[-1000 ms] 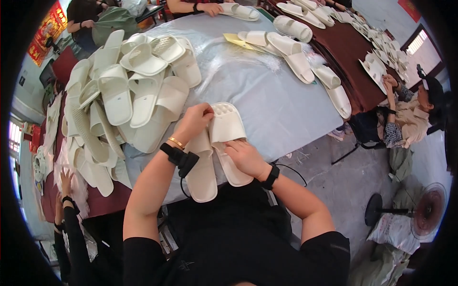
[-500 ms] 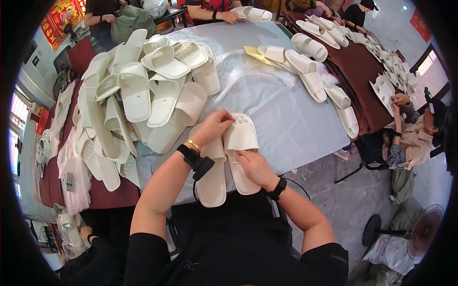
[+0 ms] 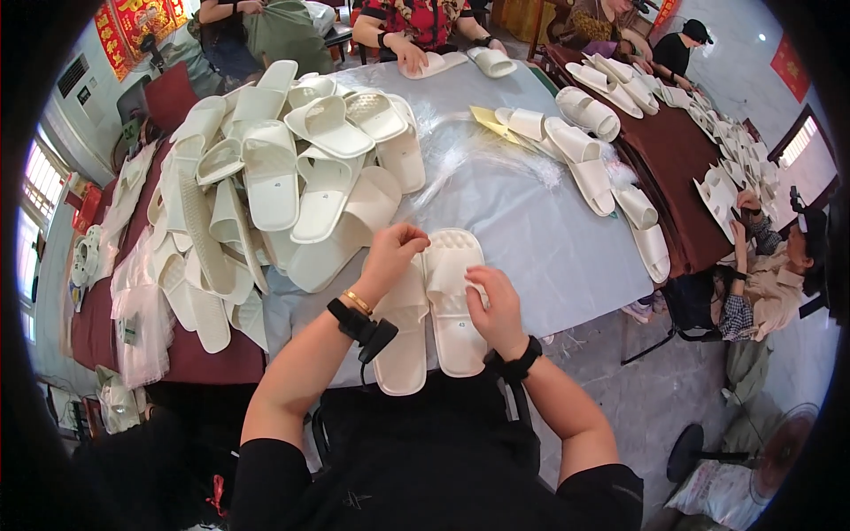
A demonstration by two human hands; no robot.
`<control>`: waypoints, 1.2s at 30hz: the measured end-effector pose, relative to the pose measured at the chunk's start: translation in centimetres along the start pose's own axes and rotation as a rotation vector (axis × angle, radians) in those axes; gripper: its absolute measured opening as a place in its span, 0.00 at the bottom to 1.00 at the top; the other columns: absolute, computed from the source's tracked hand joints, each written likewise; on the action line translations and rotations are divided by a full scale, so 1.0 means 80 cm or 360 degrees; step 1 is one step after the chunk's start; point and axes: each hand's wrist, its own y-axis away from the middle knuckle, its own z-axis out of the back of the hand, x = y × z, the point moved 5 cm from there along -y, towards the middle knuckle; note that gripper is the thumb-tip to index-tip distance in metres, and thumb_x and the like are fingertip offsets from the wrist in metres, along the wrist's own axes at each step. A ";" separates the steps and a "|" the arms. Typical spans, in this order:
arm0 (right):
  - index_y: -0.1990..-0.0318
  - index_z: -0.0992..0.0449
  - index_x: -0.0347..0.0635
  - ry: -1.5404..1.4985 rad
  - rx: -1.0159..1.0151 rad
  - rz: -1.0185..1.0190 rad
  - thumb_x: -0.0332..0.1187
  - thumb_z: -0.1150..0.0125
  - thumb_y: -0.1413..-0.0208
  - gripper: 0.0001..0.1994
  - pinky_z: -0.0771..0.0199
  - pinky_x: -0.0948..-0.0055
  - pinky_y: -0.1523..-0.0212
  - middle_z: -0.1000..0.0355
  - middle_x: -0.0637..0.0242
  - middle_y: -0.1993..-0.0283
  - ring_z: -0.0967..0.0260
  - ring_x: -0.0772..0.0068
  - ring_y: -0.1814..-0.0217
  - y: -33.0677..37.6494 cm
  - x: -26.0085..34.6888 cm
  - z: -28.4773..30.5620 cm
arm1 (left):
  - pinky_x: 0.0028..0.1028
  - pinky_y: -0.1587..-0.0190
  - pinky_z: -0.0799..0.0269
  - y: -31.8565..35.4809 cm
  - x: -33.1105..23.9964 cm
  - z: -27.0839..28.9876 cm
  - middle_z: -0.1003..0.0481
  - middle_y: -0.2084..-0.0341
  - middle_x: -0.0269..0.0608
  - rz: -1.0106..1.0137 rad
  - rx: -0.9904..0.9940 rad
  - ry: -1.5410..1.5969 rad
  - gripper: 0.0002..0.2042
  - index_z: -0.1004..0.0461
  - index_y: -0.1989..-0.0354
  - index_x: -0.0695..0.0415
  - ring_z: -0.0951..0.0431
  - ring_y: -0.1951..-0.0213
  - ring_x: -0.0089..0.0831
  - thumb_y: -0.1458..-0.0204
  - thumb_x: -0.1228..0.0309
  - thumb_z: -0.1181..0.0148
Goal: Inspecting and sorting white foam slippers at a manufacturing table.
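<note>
Head view: compared with the frame half a second ago, the right hand has lifted out of the strap opening of the right slipper, at lower centre, exposing its insole (a small dark mark shows there). The co-worker at top centre now has a second slipper at hand. The left slipper lies alongside, both heels at the table's near edge. A slipper pile crowds the upper left; the pale cloth gives lateral room rightward. Right hand: half open, thumb and forefinger apart beside the strap; contact cannot be determined. Left hand: fingertips drawn together near the right slipper's toe; whether anything is gripped cannot be determined.
</note>
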 end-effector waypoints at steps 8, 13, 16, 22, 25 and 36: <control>0.59 0.24 0.37 -0.0243 0.0266 -0.0389 0.28 0.39 0.50 0.11 0.27 0.59 0.56 0.23 0.53 0.63 0.26 0.51 0.57 -0.060 -0.038 -0.084 | 0.21 0.63 0.29 0.027 0.019 -0.002 0.21 0.70 0.37 0.0144 0.0025 0.0185 0.06 0.24 0.63 0.65 0.24 0.68 0.21 0.47 0.75 0.41; 0.68 0.22 0.37 -0.0178 0.0296 -0.0342 0.29 0.37 0.50 0.05 0.28 0.60 0.64 0.24 0.56 0.70 0.26 0.53 0.67 -0.053 -0.045 -0.098 | 0.21 0.63 0.30 0.033 0.024 0.003 0.23 0.71 0.33 0.0139 -0.0096 0.0254 0.06 0.24 0.63 0.63 0.25 0.67 0.20 0.47 0.75 0.41; 0.68 0.22 0.37 -0.0259 0.0191 -0.0462 0.28 0.38 0.50 0.04 0.27 0.63 0.65 0.24 0.55 0.71 0.26 0.55 0.70 -0.049 -0.046 -0.092 | 0.20 0.63 0.32 0.032 0.022 0.005 0.25 0.72 0.31 0.0141 -0.0209 0.0516 0.06 0.24 0.63 0.62 0.27 0.68 0.18 0.45 0.73 0.41; 0.66 0.22 0.36 -0.0519 0.0124 -0.0677 0.26 0.39 0.48 0.04 0.26 0.72 0.68 0.24 0.58 0.71 0.25 0.67 0.71 -0.045 -0.051 -0.091 | 0.19 0.66 0.34 0.036 0.019 0.008 0.27 0.74 0.27 0.0190 -0.0198 0.0648 0.07 0.24 0.63 0.61 0.31 0.70 0.15 0.44 0.69 0.40; 0.66 0.22 0.36 -0.0546 0.0122 -0.0690 0.26 0.39 0.48 0.04 0.26 0.73 0.68 0.24 0.59 0.71 0.25 0.69 0.72 -0.046 -0.048 -0.088 | 0.18 0.66 0.35 0.036 0.019 0.007 0.27 0.74 0.27 0.0201 -0.0163 0.0584 0.08 0.23 0.64 0.62 0.31 0.70 0.15 0.44 0.69 0.40; 0.66 0.22 0.35 -0.0555 0.0104 -0.0653 0.26 0.40 0.47 0.04 0.26 0.74 0.68 0.24 0.59 0.71 0.25 0.69 0.72 -0.047 -0.045 -0.086 | 0.16 0.70 0.40 0.041 0.007 0.006 0.29 0.75 0.25 0.0170 -0.0066 0.0412 0.09 0.22 0.64 0.60 0.35 0.73 0.13 0.43 0.67 0.42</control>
